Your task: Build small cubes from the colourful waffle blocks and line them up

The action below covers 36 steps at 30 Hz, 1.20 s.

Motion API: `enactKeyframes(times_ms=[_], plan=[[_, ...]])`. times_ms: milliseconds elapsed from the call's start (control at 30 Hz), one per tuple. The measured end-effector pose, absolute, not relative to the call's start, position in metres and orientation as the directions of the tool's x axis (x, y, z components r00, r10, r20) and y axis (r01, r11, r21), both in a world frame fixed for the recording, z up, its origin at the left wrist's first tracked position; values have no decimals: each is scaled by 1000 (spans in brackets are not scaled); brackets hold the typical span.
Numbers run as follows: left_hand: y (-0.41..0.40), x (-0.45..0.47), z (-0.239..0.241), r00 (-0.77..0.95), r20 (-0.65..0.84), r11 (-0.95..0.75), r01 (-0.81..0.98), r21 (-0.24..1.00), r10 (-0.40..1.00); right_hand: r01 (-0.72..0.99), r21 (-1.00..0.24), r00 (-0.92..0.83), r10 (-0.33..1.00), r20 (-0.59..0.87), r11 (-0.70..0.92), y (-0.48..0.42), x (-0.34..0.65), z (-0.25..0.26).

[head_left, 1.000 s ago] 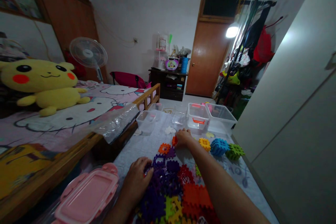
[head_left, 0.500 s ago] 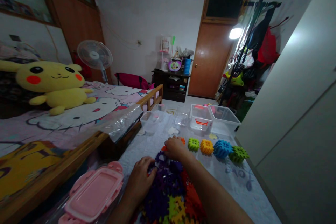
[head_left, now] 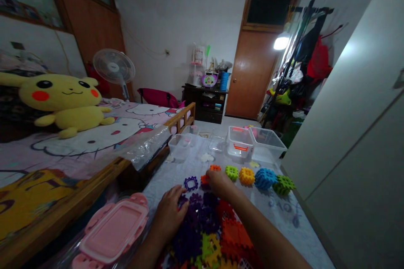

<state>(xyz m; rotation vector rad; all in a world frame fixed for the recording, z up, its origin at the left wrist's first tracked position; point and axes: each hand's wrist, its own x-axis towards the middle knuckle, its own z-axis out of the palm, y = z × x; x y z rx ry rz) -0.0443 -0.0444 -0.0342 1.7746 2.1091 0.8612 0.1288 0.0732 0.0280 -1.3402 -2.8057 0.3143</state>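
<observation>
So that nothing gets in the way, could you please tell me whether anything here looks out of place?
A crumpled clear plastic sheet sags over the wooden bed rail, looking stray among the bedding.

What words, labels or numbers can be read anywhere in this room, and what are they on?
Nothing can be read for certain.
Grey lettering on the white sheet: too blurred to read.
Badge on the hub of the standing fan: too small to read.
Label on the clear container on the dark cabinet: too small to read.
</observation>
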Motion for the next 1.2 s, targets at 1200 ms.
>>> enactKeyframes(times_ms=[1200], plan=[[-34, -43, -34, -208, 97, 162, 921, 353, 973, 841, -146, -533, 845, -47, 522, 50, 162, 17]])
